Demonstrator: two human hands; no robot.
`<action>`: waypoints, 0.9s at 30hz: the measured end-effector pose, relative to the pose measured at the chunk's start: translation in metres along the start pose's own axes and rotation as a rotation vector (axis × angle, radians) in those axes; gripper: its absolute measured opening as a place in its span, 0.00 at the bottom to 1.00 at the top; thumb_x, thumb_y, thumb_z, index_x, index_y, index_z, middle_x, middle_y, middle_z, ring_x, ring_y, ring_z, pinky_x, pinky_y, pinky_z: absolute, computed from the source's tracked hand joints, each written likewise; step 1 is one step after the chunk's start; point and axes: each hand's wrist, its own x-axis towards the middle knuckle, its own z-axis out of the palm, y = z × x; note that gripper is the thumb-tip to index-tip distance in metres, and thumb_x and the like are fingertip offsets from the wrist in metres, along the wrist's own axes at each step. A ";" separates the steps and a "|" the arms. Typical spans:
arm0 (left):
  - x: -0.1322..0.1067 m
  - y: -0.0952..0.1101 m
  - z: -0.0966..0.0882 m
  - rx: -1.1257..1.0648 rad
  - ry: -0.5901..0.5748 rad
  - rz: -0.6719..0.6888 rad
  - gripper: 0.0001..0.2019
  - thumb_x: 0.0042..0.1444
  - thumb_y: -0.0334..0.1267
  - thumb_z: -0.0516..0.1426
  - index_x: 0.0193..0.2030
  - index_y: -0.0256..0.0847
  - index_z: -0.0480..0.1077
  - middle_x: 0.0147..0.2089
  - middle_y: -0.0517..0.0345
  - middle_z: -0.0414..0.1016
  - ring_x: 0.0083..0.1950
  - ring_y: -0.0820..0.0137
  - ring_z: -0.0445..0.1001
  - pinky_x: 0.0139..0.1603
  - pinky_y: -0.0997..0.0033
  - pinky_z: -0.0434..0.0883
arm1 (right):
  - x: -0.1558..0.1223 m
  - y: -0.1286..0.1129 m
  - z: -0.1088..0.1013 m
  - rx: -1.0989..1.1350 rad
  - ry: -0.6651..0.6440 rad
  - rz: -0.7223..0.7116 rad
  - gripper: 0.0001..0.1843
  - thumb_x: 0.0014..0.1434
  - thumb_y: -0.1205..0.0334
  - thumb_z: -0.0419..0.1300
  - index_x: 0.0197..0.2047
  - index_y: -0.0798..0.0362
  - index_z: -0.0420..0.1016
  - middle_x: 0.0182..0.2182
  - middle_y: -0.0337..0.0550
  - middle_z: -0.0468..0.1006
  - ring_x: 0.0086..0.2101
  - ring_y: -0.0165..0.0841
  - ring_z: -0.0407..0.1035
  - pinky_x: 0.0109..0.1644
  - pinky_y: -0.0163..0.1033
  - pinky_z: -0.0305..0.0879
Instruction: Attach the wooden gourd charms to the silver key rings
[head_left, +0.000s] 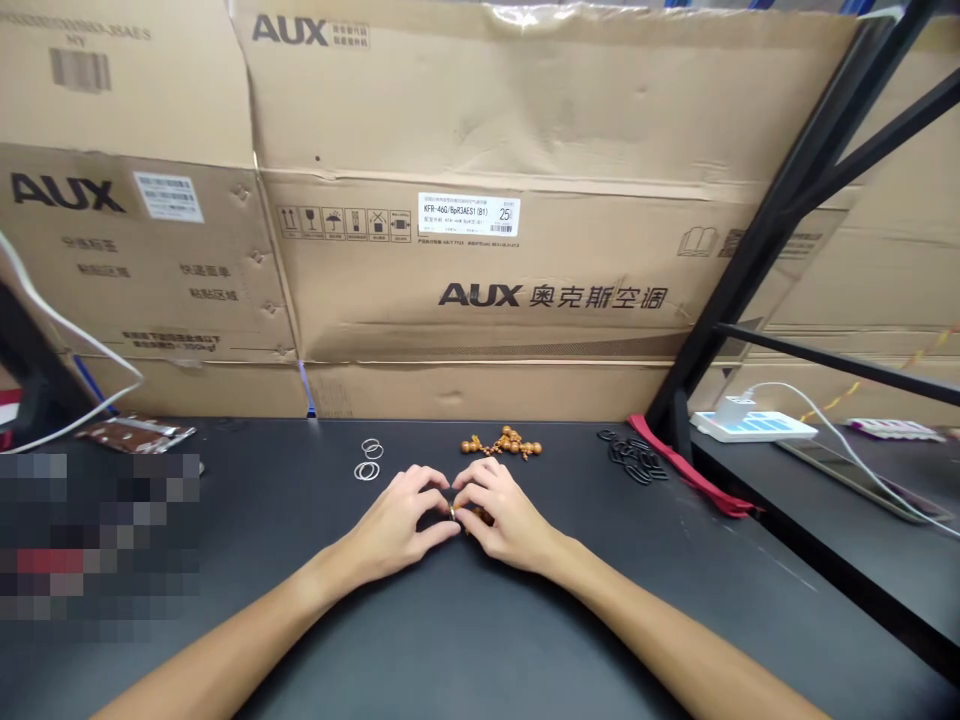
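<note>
Resting on the black table (300, 600), the left hand (397, 525) and the right hand (506, 520) met fingertip to fingertip. Both were pinched narrow: the left on a small metal ring (451, 512), the right on brown beads (480, 517) touching that ring. Just beyond lay a bead pile (501, 443), with loose metal rings (367, 462) to its left and black rings (634, 456) to its right, before stacked cardboard boxes (487, 290)
</note>
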 end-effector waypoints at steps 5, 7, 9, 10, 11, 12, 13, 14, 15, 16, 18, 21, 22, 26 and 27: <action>0.000 -0.001 0.002 -0.016 0.006 0.009 0.06 0.60 0.37 0.55 0.36 0.43 0.73 0.49 0.54 0.68 0.49 0.65 0.67 0.53 0.62 0.65 | 0.001 -0.003 0.002 0.035 0.004 -0.004 0.03 0.61 0.67 0.57 0.36 0.50 0.71 0.41 0.45 0.72 0.45 0.37 0.63 0.52 0.48 0.60; -0.001 -0.002 0.003 -0.017 0.015 0.014 0.08 0.61 0.35 0.53 0.34 0.41 0.73 0.50 0.54 0.68 0.49 0.66 0.67 0.53 0.62 0.65 | 0.001 -0.003 0.002 0.047 0.013 0.011 0.03 0.60 0.67 0.57 0.36 0.50 0.71 0.41 0.44 0.72 0.45 0.37 0.63 0.52 0.48 0.61; -0.001 -0.002 0.003 -0.022 0.023 0.018 0.08 0.61 0.34 0.52 0.34 0.41 0.72 0.50 0.54 0.68 0.48 0.66 0.67 0.53 0.62 0.66 | 0.001 -0.003 0.001 0.057 0.018 0.029 0.03 0.60 0.67 0.57 0.35 0.51 0.71 0.41 0.44 0.73 0.45 0.36 0.63 0.53 0.48 0.61; -0.001 -0.002 0.003 -0.026 0.024 0.018 0.08 0.61 0.35 0.53 0.34 0.41 0.73 0.49 0.53 0.68 0.49 0.66 0.67 0.53 0.62 0.66 | 0.001 -0.003 0.001 0.062 0.019 0.035 0.04 0.60 0.68 0.57 0.35 0.51 0.71 0.41 0.44 0.73 0.45 0.37 0.63 0.52 0.48 0.61; -0.001 -0.002 0.003 -0.030 0.027 0.016 0.07 0.61 0.36 0.54 0.34 0.41 0.73 0.49 0.53 0.68 0.49 0.65 0.67 0.53 0.62 0.66 | 0.001 -0.003 0.002 0.067 0.018 0.038 0.04 0.60 0.68 0.57 0.35 0.51 0.71 0.41 0.44 0.73 0.45 0.37 0.63 0.52 0.48 0.61; -0.001 -0.002 0.003 -0.032 0.031 0.013 0.07 0.60 0.38 0.54 0.35 0.41 0.73 0.49 0.53 0.68 0.49 0.65 0.67 0.53 0.62 0.66 | 0.001 -0.003 0.002 0.074 0.018 0.041 0.04 0.60 0.68 0.57 0.35 0.51 0.72 0.41 0.45 0.73 0.45 0.37 0.63 0.52 0.47 0.62; -0.001 -0.002 0.003 -0.030 0.033 0.009 0.07 0.60 0.39 0.55 0.35 0.42 0.73 0.49 0.53 0.68 0.49 0.64 0.67 0.52 0.62 0.66 | 0.001 -0.003 0.002 0.084 0.018 0.039 0.04 0.60 0.68 0.57 0.35 0.50 0.72 0.41 0.45 0.73 0.45 0.37 0.63 0.52 0.47 0.62; 0.000 -0.003 0.003 -0.024 0.038 0.007 0.07 0.60 0.39 0.55 0.35 0.42 0.73 0.49 0.53 0.68 0.49 0.64 0.67 0.52 0.62 0.66 | 0.001 -0.003 0.003 0.096 0.020 0.037 0.04 0.60 0.68 0.57 0.36 0.50 0.72 0.41 0.45 0.73 0.45 0.37 0.63 0.51 0.47 0.63; 0.000 -0.003 0.003 -0.015 0.042 0.009 0.07 0.60 0.38 0.55 0.35 0.41 0.73 0.49 0.53 0.68 0.49 0.64 0.67 0.52 0.61 0.66 | 0.001 -0.003 0.003 0.108 0.023 0.033 0.04 0.60 0.68 0.57 0.36 0.50 0.72 0.41 0.45 0.73 0.45 0.37 0.63 0.51 0.47 0.63; 0.000 -0.003 0.004 -0.006 0.047 0.013 0.07 0.60 0.37 0.54 0.35 0.41 0.73 0.49 0.53 0.68 0.48 0.65 0.67 0.51 0.61 0.66 | 0.001 -0.003 0.004 0.120 0.027 0.032 0.04 0.60 0.68 0.57 0.36 0.51 0.72 0.40 0.45 0.73 0.44 0.37 0.63 0.51 0.47 0.63; 0.000 -0.003 0.004 0.010 0.060 0.021 0.07 0.60 0.35 0.53 0.36 0.41 0.72 0.48 0.53 0.68 0.47 0.65 0.67 0.51 0.61 0.67 | 0.001 -0.002 0.005 0.141 0.032 0.035 0.03 0.60 0.67 0.57 0.35 0.51 0.72 0.40 0.45 0.73 0.44 0.37 0.64 0.51 0.48 0.64; -0.001 -0.003 0.004 0.015 0.069 0.018 0.07 0.60 0.35 0.52 0.36 0.42 0.72 0.48 0.53 0.69 0.47 0.65 0.67 0.50 0.61 0.67 | 0.001 -0.002 0.006 0.167 0.034 0.043 0.03 0.60 0.66 0.58 0.36 0.51 0.73 0.40 0.45 0.73 0.44 0.37 0.63 0.50 0.47 0.65; -0.001 -0.003 0.004 0.015 0.069 0.019 0.07 0.61 0.35 0.52 0.36 0.41 0.72 0.48 0.53 0.69 0.47 0.65 0.67 0.50 0.61 0.66 | 0.001 -0.002 0.006 0.175 0.031 0.043 0.03 0.60 0.67 0.57 0.36 0.51 0.73 0.41 0.45 0.72 0.44 0.36 0.63 0.49 0.46 0.66; -0.001 -0.003 0.005 0.027 0.081 0.034 0.08 0.60 0.32 0.51 0.34 0.41 0.70 0.48 0.53 0.69 0.46 0.65 0.67 0.50 0.61 0.67 | 0.000 -0.002 0.007 0.183 0.022 0.050 0.04 0.60 0.66 0.57 0.37 0.50 0.73 0.41 0.45 0.72 0.44 0.36 0.63 0.48 0.44 0.66; -0.001 -0.003 0.005 0.029 0.081 0.040 0.08 0.61 0.32 0.50 0.34 0.40 0.70 0.48 0.53 0.69 0.46 0.65 0.67 0.50 0.61 0.67 | 0.000 -0.001 0.007 0.177 0.026 0.053 0.04 0.60 0.67 0.57 0.37 0.50 0.73 0.41 0.45 0.72 0.44 0.36 0.63 0.49 0.45 0.66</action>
